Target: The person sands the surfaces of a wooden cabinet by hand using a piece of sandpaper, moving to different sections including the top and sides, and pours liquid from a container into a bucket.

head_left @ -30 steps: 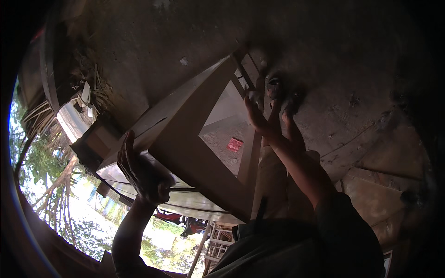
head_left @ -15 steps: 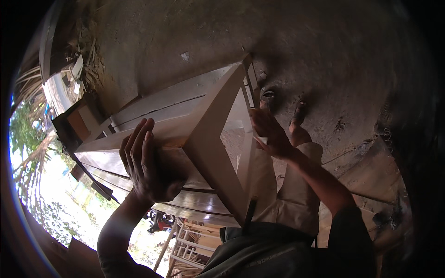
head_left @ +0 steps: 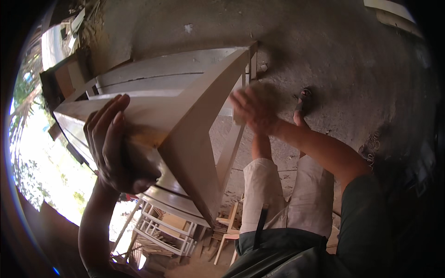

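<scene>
A pale, white-coated wooden furniture frame [head_left: 194,139] with slatted sides lies tilted in front of me, its open rectangular end toward my right. My left hand [head_left: 109,148] is wrapped over the near corner of its top board, beside a yellowish worn patch. At the far rail of the open end, my right hand [head_left: 255,109] is pressed with its fingers bent over the wood. Beneath its palm shows the edge of a small tan folded sheet [head_left: 238,116], perhaps sandpaper; most of it is hidden by the hand.
White chair-like frames [head_left: 167,227] and scrap wood stand below the piece. A dark box-like object [head_left: 69,76] touches its far left end. My legs [head_left: 308,194] stand right of it on the dusty floor [head_left: 324,51]. Coiled shavings or wire [head_left: 368,146] lie at right.
The furniture frame and my left hand now appear farther left. My right hand has moved up along the end rail and turned, with fingers now over it. My view has shifted too.
</scene>
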`<state>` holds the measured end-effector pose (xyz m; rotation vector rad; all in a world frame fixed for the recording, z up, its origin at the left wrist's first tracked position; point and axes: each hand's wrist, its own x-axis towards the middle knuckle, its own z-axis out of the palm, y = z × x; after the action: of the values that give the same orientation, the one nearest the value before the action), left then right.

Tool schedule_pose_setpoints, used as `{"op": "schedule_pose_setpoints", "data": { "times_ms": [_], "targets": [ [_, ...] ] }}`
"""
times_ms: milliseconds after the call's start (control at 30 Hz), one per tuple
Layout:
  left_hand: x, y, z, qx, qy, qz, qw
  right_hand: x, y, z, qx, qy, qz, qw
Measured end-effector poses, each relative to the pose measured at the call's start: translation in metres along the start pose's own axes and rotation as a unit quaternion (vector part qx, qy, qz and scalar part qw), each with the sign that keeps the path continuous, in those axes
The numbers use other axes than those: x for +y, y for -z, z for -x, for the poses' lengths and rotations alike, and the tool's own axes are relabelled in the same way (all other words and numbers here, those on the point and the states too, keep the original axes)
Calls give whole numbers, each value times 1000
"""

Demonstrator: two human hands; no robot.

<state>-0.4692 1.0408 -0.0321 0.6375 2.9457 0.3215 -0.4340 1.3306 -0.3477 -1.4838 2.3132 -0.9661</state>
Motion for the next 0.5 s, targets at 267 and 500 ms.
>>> {"op": "schedule_pose_setpoints", "data": {
  "times_ms": [267, 500],
  "targets": [
    [-4, 5, 8, -17, 17, -12, 1000, -12, -12, -3, 49, -14, 80, 996],
    [-2, -10, 12, 8, 46, -14, 999, -6, -6, 11, 3, 149, 107, 983]
  ]
}}
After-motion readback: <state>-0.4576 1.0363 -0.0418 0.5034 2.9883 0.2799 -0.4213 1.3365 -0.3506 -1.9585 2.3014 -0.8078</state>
